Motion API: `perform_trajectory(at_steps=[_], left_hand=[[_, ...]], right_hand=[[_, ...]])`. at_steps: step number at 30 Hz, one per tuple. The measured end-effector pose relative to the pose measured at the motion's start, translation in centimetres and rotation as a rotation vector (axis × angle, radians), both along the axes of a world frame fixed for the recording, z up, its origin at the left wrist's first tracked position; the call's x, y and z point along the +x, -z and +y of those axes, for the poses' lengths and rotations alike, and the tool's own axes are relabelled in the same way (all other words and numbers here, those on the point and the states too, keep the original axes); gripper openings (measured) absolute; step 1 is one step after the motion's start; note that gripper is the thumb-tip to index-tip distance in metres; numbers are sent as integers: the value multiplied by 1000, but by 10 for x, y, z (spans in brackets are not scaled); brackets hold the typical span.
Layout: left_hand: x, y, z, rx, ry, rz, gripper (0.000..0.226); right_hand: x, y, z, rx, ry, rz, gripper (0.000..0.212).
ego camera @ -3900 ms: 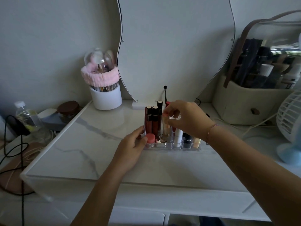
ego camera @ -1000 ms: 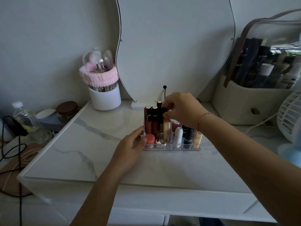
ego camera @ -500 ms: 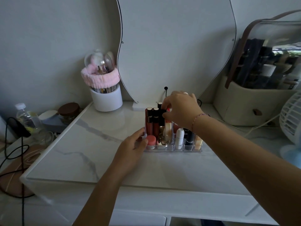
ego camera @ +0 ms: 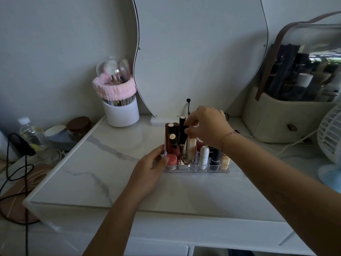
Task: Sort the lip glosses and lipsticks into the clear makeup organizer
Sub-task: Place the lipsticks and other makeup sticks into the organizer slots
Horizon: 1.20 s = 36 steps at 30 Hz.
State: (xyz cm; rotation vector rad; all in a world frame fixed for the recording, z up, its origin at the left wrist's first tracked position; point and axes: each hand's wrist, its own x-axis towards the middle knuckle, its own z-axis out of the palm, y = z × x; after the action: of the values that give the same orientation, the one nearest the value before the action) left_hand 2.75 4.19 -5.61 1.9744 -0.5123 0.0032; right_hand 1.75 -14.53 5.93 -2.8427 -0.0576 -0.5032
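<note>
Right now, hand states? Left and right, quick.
Left hand: grips the left end of the clear organizer.
Right hand: pinches a dark lip gloss tube standing in the organizer.

fan (ego camera: pixel 330 137) cropped, organizer (ego camera: pixel 195 169) partly hidden

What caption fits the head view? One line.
Left hand steadies the clear organizer; right hand pinches a dark lip gloss tube.

The right hand (ego camera: pixel 208 124) now sits higher in the frame over the clear organizer (ego camera: pixel 195 169), pinching a dark tube (ego camera: pixel 182 135) in its rear row. A red gloss (ego camera: pixel 175 147) at its left end now leans forward and lower.
</note>
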Motion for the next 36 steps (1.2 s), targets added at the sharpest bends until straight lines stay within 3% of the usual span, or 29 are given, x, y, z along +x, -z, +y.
perform_trajectory(at_steps=[2,5,10,17,28,36], left_hand=[[0,-2,-3,-23,-10,29,47],[2,-6,-9,-12,-94,1,96],[8,-22,-20,82,-211,-235,112],[2,-32,-47,145,-231,-464,104],[7,-32,-47,22,-244,-440,76],[12,-36,-48,9,-219,-484,70]], right_hand=[[2,0,1,-20,-1,0,18],[4,1,3,-29,5,-10,19],[4,6,1,-23,27,-67,18],[8,10,0,-8,55,-93,18],[2,3,-3,136,-31,-57,16],[0,5,-2,183,-59,-56,17]])
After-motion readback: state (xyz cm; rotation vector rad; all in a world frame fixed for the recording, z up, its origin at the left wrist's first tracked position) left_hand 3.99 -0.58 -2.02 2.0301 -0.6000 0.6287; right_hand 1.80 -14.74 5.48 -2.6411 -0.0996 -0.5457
